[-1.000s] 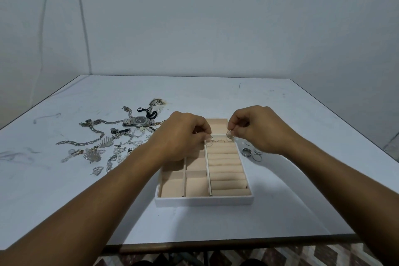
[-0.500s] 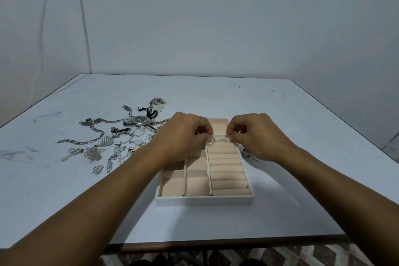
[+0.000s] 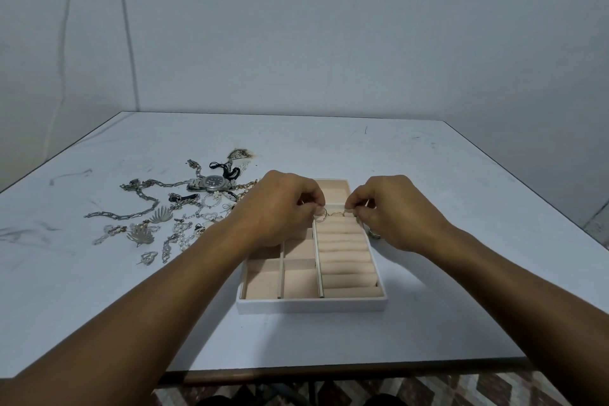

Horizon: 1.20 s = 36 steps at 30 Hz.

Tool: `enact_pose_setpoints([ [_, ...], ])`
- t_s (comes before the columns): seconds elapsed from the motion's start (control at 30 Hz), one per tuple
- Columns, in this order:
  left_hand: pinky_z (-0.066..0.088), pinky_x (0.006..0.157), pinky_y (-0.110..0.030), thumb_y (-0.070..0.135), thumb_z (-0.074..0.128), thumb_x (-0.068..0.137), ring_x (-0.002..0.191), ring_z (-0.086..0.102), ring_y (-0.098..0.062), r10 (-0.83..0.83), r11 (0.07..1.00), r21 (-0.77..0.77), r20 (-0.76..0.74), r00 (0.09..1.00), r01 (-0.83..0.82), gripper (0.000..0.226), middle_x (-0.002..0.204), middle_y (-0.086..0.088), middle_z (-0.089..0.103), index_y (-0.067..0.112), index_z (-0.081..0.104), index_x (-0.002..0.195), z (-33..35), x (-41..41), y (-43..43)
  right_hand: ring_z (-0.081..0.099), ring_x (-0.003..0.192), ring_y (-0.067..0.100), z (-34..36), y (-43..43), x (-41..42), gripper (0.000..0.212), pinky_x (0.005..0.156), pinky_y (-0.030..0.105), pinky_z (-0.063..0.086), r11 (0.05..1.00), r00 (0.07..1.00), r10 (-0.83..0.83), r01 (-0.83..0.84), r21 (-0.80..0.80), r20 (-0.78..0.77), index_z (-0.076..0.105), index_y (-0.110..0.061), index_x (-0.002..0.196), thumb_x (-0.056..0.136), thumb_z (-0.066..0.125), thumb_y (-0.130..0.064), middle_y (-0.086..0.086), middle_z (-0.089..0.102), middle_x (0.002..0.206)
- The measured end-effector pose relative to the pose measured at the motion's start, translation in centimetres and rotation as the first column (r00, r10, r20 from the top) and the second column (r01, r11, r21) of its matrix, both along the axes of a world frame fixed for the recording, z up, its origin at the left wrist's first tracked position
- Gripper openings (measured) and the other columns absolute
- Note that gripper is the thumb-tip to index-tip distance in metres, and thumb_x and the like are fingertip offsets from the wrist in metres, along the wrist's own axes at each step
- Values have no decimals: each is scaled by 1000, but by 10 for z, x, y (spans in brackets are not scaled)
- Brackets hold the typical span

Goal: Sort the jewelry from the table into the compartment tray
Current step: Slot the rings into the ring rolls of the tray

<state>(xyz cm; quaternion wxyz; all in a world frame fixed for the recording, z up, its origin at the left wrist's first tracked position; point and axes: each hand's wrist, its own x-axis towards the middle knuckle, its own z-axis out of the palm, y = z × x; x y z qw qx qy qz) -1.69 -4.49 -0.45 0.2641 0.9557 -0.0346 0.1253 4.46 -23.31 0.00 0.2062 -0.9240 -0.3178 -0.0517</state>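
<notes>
Rings, one per hand: left ring (image 3: pixel 321 215) pinched between curled thumb and forefinger of left hand (image 3: pixel 280 208); right ring (image 3: pixel 347 212) pinched likewise by right hand (image 3: pixel 395 211). Both upright at far slot of ring rolls (image 3: pixel 346 250), 12 o'clock end of tray (image 3: pixel 313 305); contact with rolls not discernible. Slot axis 9-to-3; probably calls for a straight press downward. Free slots toward 6. Jewelry pile (image 3: pixel 184 208) at 9 of tray, nearer left hand. Loose rings (image 3: pixel 374 233) at 3, half hidden under right hand.
</notes>
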Motion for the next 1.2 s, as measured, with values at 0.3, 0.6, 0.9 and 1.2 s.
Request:
enact_pose_setpoints([
  [0.3, 48, 69, -24, 27, 67, 85, 77, 61, -5, -1, 1000, 10, 9, 1000, 1, 9, 82, 11, 69, 27, 73, 91, -1, 0, 0, 61, 94, 14, 1, 1, -6, 32, 81, 29, 51, 995, 999, 3, 2, -98, 45, 76, -23, 104, 89, 52, -8, -6, 69, 105],
  [0.6, 43, 66, -19, 26, 66, 86, 73, 57, -2, 0, 1000, 27, 35, 999, -1, 8, 76, 16, 63, 28, 73, 90, -2, 1, -1, 57, 92, 12, -2, -5, -3, 33, 78, 26, 47, 997, 1000, -2, 4, -76, 25, 72, -26, 107, 90, 48, -11, -5, 63, 102],
  [0.9, 50, 71, -27, 30, 65, 87, 79, 61, -8, -17, 999, 33, 31, 999, 16, 10, 85, 8, 70, 26, 72, 92, -5, -3, -4, 56, 89, 11, -1, -22, 0, 27, 78, 33, 49, 996, 996, -82, 81, -28, -36, 71, -25, 98, 86, 51, -11, -8, 61, 101],
  [1.2, 47, 77, -26, 25, 65, 87, 86, 62, -10, -84, 992, 95, 38, 996, 80, 16, 93, 8, 71, 26, 74, 100, -4, -6, -1, 58, 86, 11, -1, -39, 4, 26, 76, 33, 49, 992, 992, -120, 121, 33, -32, 71, -27, 84, 85, 51, -9, -10, 61, 101],
])
